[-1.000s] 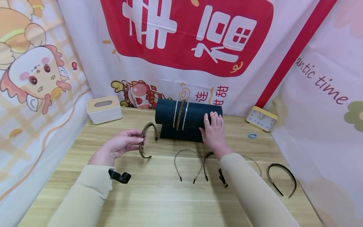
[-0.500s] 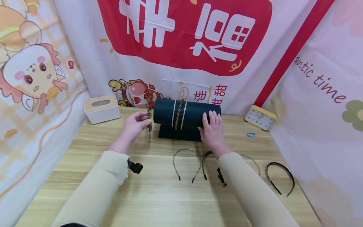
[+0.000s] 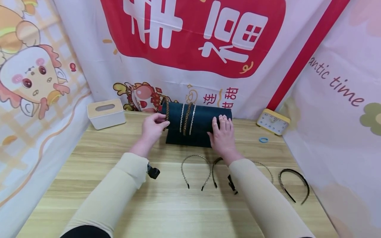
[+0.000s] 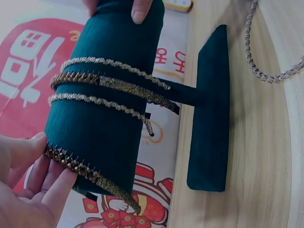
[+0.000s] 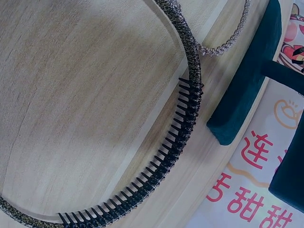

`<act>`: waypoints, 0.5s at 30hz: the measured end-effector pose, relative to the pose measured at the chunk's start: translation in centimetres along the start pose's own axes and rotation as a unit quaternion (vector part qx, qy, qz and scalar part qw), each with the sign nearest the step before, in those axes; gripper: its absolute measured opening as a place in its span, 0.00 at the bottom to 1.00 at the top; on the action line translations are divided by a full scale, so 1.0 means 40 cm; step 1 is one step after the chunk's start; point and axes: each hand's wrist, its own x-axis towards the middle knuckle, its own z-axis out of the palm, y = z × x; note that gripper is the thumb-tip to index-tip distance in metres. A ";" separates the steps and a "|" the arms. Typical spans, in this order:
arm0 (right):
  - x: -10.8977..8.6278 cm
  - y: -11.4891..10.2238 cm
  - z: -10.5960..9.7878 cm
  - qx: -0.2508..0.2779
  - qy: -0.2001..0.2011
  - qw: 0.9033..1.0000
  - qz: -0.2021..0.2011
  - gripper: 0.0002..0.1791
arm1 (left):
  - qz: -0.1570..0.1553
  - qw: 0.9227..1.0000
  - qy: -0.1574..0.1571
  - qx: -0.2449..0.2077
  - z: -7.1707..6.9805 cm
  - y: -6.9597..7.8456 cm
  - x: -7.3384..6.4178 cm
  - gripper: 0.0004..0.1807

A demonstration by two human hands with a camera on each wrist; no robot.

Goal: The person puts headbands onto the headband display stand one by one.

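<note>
In the head view a dark green velvet roll (image 3: 205,114) stands on its base. Two thin silvery headbands (image 3: 182,117) and a bronze headband (image 3: 187,119) sit around its middle. At the roll's left end my left hand (image 3: 153,129) pinches another bronze beaded headband (image 3: 167,110) between thumb and fingers. The left wrist view shows this headband (image 4: 76,166) around the roll, with small teeth along it and its far end partly hidden behind. My right hand (image 3: 223,134) rests on the roll's right end, fingers laid out over it and thumb apart.
On the table, in front of the roll, lie a silvery headband (image 3: 194,156), a dark toothed headband (image 5: 187,118) partly under my right arm, and more at right, including a black one (image 3: 305,185). A tissue box (image 3: 107,115), clock (image 3: 273,122) and blue ring (image 3: 263,140) stand or lie farther back.
My left hand has moved right and up with the bronze headband, from beside the roll onto its left end. The headband has turned to circle the roll. My right hand stays in place.
</note>
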 end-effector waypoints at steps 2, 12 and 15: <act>0.001 0.001 -0.001 0.000 -0.001 1.000 0.001 0.35 | 0.007 1.000 0.007 0.006 0.008 0.006 -0.005 0.10; 0.001 -0.001 -0.005 -0.011 -0.017 1.000 0.004 0.35 | 0.046 0.996 0.044 0.064 0.044 0.014 -0.031 0.06; 0.001 -0.002 -0.006 -0.011 -0.024 1.000 0.007 0.35 | 0.044 0.996 0.050 0.064 0.054 0.012 -0.033 0.07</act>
